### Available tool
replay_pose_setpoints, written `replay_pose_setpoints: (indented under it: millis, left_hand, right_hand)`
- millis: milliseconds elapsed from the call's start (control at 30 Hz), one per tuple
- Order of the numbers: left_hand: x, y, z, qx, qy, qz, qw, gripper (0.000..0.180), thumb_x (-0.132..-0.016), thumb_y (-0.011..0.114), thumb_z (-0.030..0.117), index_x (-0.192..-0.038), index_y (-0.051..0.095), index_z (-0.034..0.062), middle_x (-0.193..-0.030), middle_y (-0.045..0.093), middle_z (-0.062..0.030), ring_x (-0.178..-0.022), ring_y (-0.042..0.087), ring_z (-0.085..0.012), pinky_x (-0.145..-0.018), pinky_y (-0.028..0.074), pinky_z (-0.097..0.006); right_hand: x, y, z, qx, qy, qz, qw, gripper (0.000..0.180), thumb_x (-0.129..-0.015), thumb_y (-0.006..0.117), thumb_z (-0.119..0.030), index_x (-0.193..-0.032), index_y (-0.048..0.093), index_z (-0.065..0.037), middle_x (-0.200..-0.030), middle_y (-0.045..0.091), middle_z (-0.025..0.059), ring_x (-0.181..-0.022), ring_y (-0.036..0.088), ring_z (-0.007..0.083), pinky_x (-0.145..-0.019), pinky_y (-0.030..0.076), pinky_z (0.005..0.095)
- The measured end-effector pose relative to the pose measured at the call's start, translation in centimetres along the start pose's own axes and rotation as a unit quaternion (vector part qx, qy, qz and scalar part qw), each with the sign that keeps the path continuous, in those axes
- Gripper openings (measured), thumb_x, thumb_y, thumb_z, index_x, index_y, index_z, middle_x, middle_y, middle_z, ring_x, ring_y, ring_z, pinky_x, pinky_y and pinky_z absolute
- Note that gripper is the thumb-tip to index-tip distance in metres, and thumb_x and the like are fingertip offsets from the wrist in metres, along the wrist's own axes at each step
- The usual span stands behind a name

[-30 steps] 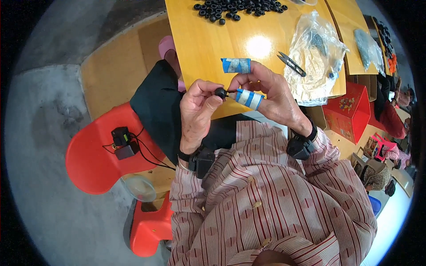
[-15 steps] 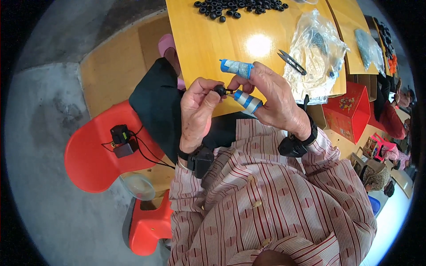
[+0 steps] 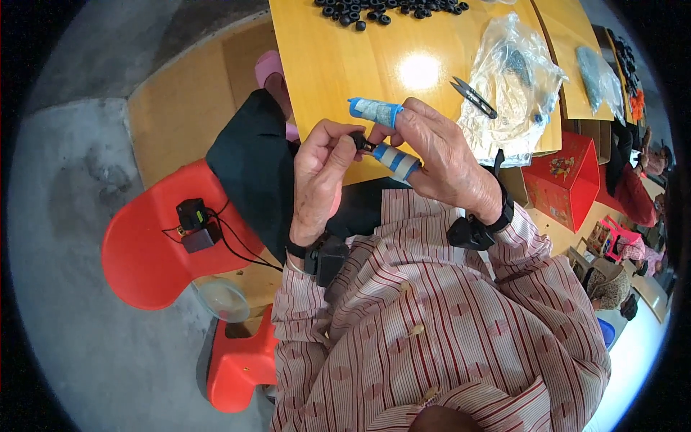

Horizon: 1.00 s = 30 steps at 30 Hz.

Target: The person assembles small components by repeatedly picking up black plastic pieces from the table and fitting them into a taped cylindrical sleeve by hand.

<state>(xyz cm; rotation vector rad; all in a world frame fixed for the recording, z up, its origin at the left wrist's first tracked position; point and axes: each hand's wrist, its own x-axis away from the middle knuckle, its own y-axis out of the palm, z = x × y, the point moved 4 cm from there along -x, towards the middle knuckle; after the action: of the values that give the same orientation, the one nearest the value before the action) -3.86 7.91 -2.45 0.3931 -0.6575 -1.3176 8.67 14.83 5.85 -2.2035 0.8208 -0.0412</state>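
Note:
Between thumb and fingertips, my left hand (image 3: 319, 176) pinches a small round black part (image 3: 357, 140). My right hand (image 3: 448, 157) meets it from the other side, its fingertips closed at a small dark end piece (image 3: 369, 146) that sticks out of the round part. Blue and pale tape wraps two digits of the right hand: one taped tip (image 3: 376, 111) points away above the part, the other taped tip (image 3: 396, 163) lies just below it. Both hands are over the near edge of the yellow table (image 3: 345, 79). My fingers partly hide the part.
Several black rubber-like rings (image 3: 381, 11) lie piled at the table's far edge. Thread snips (image 3: 475, 98) rest beside a clear plastic bag (image 3: 512, 79). A red box (image 3: 565, 180) stands at the right, and a red stool (image 3: 169, 237) with a small black device (image 3: 196, 223) at the left.
My right hand has shifted slightly left, toward my left hand. The black part has turned a little between my fingers. The rest stays nearly the same.

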Motion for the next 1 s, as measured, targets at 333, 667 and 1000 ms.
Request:
replay_pose_setpoints:
  millis: [333, 667, 1000]
  left_hand:
    - [-0.2, 0.0, -0.2, -0.051, -0.016, 0.021, 0.998, 0.015, -0.093, 0.055, 0.015, -0.096, 0.056, 0.0003, -0.088, 0.059, -0.0031, -0.079, 0.053, -0.0084, -0.073, 0.042, -0.023]
    - [-0.2, 1.1, -0.7, -0.048, -0.023, 0.064, 0.997, 0.017, -0.092, 0.056, 0.014, -0.098, 0.057, -0.0021, -0.088, 0.059, -0.0031, -0.079, 0.052, -0.0081, -0.074, 0.043, -0.022]
    - [-0.2, 1.6, -0.8, -0.094, -0.029, 0.082, 0.992, 0.018, -0.092, 0.054, 0.008, -0.104, 0.056, -0.0048, -0.092, 0.06, -0.0053, -0.08, 0.053, -0.0083, -0.073, 0.043, -0.022]
  right_hand:
    - [0.9, 1.0, 0.9, 0.019, -0.01, 0.007, 1.0, 0.043, -0.061, 0.067, 0.007, -0.099, 0.05, -0.001, -0.086, 0.055, 0.0088, -0.079, 0.054, 0.0293, -0.068, 0.048, 0.0382]
    - [1.4, 1.5, 1.5, 0.042, -0.015, 0.019, 0.999, 0.045, -0.063, 0.068, 0.005, -0.104, 0.05, -0.001, -0.083, 0.055, 0.0094, -0.077, 0.054, 0.0281, -0.066, 0.048, 0.0379]
    - [2.3, 1.7, 2.6, 0.048, 0.02, 0.024, 0.998, 0.057, -0.059, 0.069, 0.004, -0.113, 0.048, 0.0, -0.087, 0.056, 0.0101, -0.079, 0.053, 0.0302, -0.068, 0.048, 0.0384]
